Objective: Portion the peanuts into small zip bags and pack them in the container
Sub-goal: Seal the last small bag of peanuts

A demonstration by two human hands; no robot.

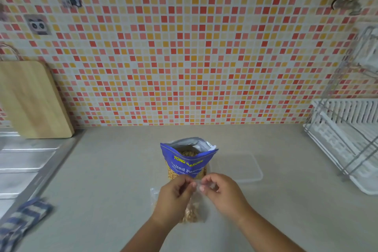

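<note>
1. Now left hand [176,196] and right hand [223,190] both pinch the top of the part-filled small clear plastic zip bag [192,211], mid grey bench [286,200] near the front edge
2. Risk: zip only half pressed, contents spill
3. Risk: hands knock over the open blue foil peanut pouch [187,164] just behind

A home kitchen: mosaic-tiled wall [184,47], steel sink [24,159], wooden cutting board [30,98], dish rack [347,139].
</note>
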